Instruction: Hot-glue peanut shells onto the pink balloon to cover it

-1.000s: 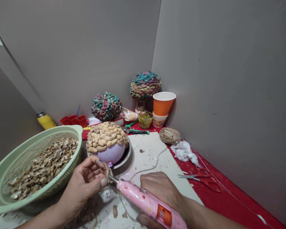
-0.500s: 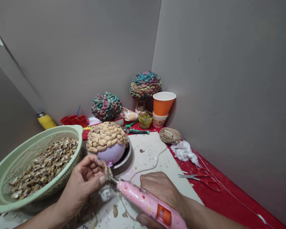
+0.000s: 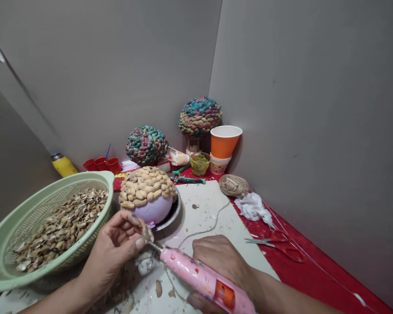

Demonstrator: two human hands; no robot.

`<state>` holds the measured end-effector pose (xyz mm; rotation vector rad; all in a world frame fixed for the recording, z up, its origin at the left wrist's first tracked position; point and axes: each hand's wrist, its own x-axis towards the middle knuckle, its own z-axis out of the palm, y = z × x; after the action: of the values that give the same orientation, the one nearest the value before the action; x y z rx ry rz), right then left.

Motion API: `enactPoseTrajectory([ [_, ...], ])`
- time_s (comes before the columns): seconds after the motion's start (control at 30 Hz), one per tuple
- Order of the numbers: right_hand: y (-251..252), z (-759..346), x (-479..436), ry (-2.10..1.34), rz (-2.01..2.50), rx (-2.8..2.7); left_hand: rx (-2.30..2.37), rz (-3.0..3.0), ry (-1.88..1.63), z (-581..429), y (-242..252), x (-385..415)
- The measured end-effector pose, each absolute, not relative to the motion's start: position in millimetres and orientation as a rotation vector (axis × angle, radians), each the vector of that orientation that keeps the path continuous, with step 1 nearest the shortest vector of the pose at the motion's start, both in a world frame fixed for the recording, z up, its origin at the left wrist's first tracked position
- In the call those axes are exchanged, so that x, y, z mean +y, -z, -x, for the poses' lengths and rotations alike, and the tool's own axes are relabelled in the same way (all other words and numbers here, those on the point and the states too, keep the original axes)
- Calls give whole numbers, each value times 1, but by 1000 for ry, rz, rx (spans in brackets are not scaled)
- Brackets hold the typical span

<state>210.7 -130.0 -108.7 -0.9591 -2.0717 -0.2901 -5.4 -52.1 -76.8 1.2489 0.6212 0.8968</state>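
Observation:
My left hand [image 3: 118, 242] pinches a small tan peanut shell [image 3: 148, 233] between thumb and fingers. The metal tip of a pink hot glue gun [image 3: 196, 274] meets the shell, or lies very close to it. Wrapped around the gun's body is my right hand [image 3: 219, 257], some of its fingers hidden beneath. Just beyond my left hand, a lilac balloon [image 3: 153, 210] sits in a dark metal bowl [image 3: 175, 216], its upper part covered with peanut shells [image 3: 147, 187].
At left stands a green colander [image 3: 109, 183] of shells. Twine [image 3: 233, 186] trails across the white board [image 3: 212, 192]. Scissors [image 3: 275, 244] and crumpled white plastic [image 3: 253, 207] lie at right. Behind are painted shell balls [image 3: 199, 117], cups [image 3: 225, 141] and pliers [image 3: 190, 180].
The shell in my left hand has tilted slightly against the glue gun's tip. Otherwise, both hands and the surrounding things stay practically where they were.

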Motion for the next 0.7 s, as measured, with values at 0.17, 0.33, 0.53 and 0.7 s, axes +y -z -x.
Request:
enactPoseTrajectory([
  [0.17, 106, -211, -130, 284, 968, -2068, 634, -1257, -909, 7, 77, -52],
  [0.33, 101, -211, -130, 307, 997, -2090, 640, -1261, -906, 8, 77, -52],
  [0.53, 101, -210, -130, 310, 967, -2059, 642, -1266, -923, 7, 77, -52],
  [0.7, 108, -212, -130, 257, 961, -2077, 633, -1263, -926, 6, 76, -51],
])
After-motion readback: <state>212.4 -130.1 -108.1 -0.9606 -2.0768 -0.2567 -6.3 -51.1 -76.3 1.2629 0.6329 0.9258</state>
